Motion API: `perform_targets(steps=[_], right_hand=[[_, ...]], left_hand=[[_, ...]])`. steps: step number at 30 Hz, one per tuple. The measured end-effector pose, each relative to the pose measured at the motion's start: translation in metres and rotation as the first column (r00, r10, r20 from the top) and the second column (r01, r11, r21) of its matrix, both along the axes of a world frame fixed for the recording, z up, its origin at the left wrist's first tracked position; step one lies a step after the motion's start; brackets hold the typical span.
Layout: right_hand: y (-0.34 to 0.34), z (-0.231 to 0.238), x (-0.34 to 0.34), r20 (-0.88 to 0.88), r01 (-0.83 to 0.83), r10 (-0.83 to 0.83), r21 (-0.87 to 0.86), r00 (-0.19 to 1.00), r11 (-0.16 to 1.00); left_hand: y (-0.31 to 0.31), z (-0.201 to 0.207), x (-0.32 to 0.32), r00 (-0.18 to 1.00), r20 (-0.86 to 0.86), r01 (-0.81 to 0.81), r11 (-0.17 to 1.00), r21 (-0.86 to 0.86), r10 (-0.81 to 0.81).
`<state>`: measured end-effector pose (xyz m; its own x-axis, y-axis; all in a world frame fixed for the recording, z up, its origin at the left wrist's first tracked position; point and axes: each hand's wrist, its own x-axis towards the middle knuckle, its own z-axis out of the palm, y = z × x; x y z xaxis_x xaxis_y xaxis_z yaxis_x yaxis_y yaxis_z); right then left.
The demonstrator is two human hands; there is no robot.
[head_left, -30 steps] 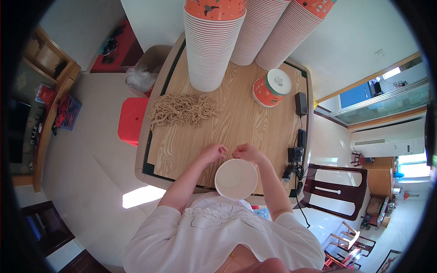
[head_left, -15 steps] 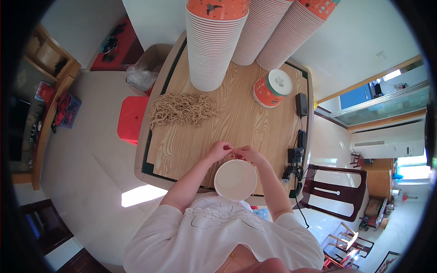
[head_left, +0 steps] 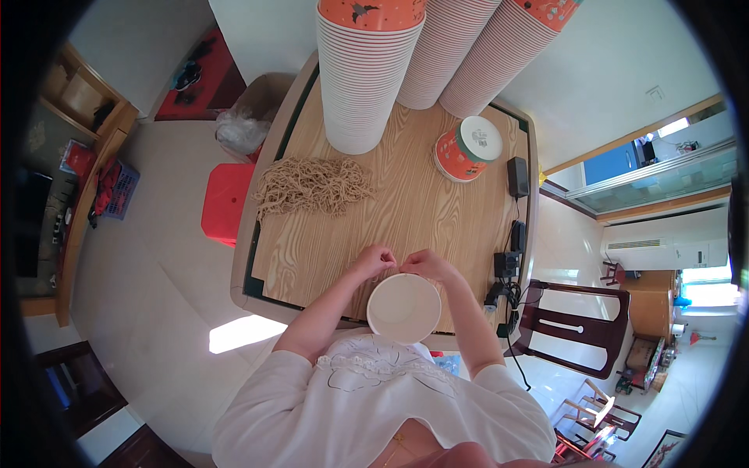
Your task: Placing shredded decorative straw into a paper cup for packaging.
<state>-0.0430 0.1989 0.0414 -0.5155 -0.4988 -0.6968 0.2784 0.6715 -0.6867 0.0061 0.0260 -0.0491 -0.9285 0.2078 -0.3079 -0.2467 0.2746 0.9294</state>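
Wood-grained surface (head_left: 421,203) spreads out beyond both hands. Left grip (head_left: 373,260) and right grip (head_left: 427,266) sit just apart, fingers curled in close; whether either pinches anything is too small to tell. Nearer the body than both, a white paper tub (head_left: 404,308) shows its open mouth, rim just beside the right grip. Beyond the left grip lies tangled tan twine (head_left: 316,187); farther off rise nested paper-tub stacks (head_left: 365,86).

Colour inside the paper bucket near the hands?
The paper bucket is plain white to off-white inside; best seen in the head view.
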Motion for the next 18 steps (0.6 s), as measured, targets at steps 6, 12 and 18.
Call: perform_targets(steps=[6, 12, 18], right_hand=[[0.005, 0.003, 0.0, -0.034, -0.06, 0.061, 0.032, 0.998, 0.998], [0.006, -0.001, -0.001, 0.0, 0.111, -0.112, -0.113, 0.994, 0.987], [0.003, 0.012, -0.002, -0.071, -0.025, 0.022, -0.044, 0.997, 0.999]], left_hand=[[-0.001, 0.013, 0.005, 0.997, 0.064, 0.045, 0.997, -0.055, -0.042], [0.0, 0.01, 0.006, 0.993, 0.09, 0.082, 0.996, -0.035, -0.078], [0.001, 0.001, 0.005, 0.99, 0.07, 0.125, 0.99, -0.06, -0.12]])
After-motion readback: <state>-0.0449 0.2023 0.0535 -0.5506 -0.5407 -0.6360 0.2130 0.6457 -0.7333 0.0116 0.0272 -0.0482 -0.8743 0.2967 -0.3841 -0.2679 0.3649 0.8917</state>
